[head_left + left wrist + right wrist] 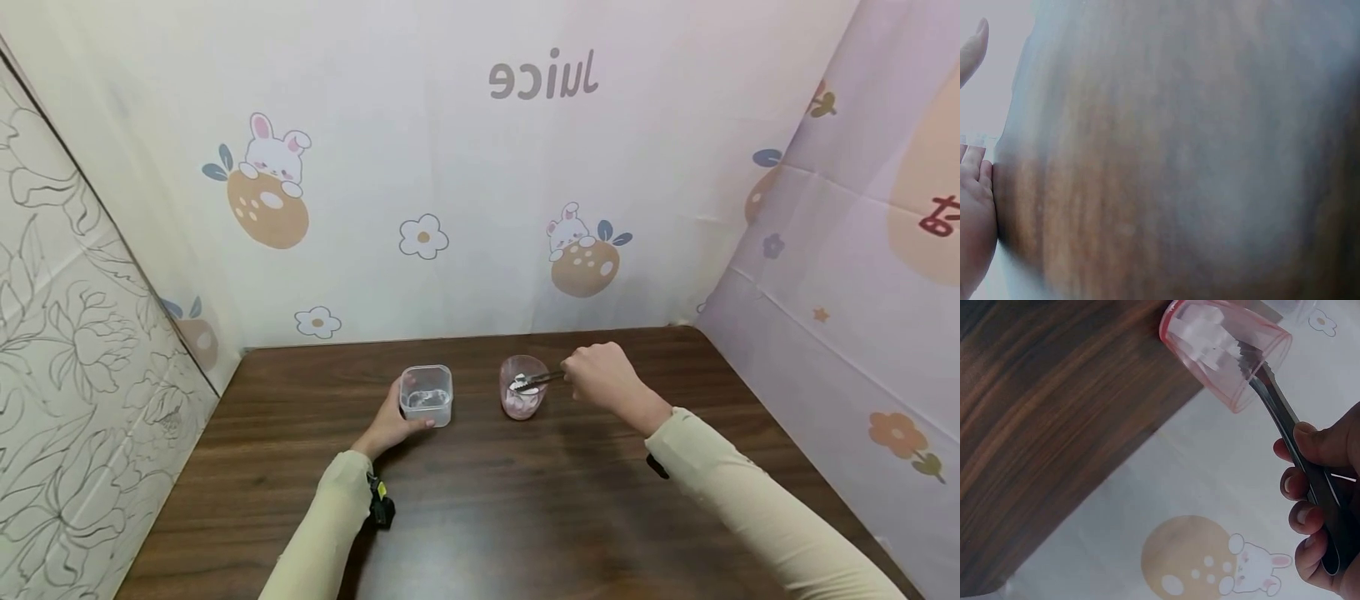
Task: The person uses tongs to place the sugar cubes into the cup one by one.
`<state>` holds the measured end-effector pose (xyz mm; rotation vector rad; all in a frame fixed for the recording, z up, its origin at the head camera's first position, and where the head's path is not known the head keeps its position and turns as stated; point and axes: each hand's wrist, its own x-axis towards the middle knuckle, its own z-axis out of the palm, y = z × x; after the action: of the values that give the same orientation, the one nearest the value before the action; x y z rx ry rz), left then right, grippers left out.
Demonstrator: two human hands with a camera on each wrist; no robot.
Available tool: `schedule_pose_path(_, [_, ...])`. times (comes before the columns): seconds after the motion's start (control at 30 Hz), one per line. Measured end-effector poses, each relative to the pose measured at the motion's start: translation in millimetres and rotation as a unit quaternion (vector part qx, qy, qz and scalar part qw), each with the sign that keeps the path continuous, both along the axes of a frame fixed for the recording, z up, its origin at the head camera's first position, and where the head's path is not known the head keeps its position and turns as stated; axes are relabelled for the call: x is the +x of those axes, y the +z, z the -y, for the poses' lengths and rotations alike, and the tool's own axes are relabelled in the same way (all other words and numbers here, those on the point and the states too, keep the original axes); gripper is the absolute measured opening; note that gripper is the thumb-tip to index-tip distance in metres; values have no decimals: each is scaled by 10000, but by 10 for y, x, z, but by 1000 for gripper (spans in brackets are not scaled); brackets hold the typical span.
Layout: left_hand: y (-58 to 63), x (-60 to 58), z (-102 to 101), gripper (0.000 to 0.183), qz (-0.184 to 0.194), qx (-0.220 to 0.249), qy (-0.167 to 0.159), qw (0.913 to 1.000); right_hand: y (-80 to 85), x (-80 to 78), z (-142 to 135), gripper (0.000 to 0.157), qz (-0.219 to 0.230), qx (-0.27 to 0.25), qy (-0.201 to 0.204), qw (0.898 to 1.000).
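A clear square plastic container (436, 417) stands on the table, its inside showing only pale reflections. My left hand (387, 427) holds it from the left, thumb along the near side and fingers behind. To its right is a pinkish see-through cup (507, 398) with several white pieces (1200, 334) inside. With my right hand (609, 379) I grip dark metal tongs (1288, 428), fingers wrapped around the arms. The serrated tips of the tongs reach through the cup's mouth, close to the white pieces. The left wrist view catches only part of the left hand (975, 206) at its edge.
A dark brown wooden table (480, 508) carries both vessels near its far edge. Behind it hangs a pale printed cloth (480, 167) with rabbits and flowers. More cloth walls stand at the left (67, 375) and right (840, 275).
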<state>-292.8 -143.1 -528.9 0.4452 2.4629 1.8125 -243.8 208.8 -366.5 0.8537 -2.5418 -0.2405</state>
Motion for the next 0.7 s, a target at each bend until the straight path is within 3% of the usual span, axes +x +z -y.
schedule_pose_path(0.37, [-30,-8,4,98,-113,-17,-17,9999,-104,-55,1,45,152,97,-114,9998])
schedule_pose_path(0.6, [-61,16,21,97,-747,58,-133,9971,-102,-55,6,42,123,162,-148,9997])
schedule_pose_path(0.7, [-53,10,18,98,-554,11,-101,9984,-78,-50,-2,39,116,145,-159,9997])
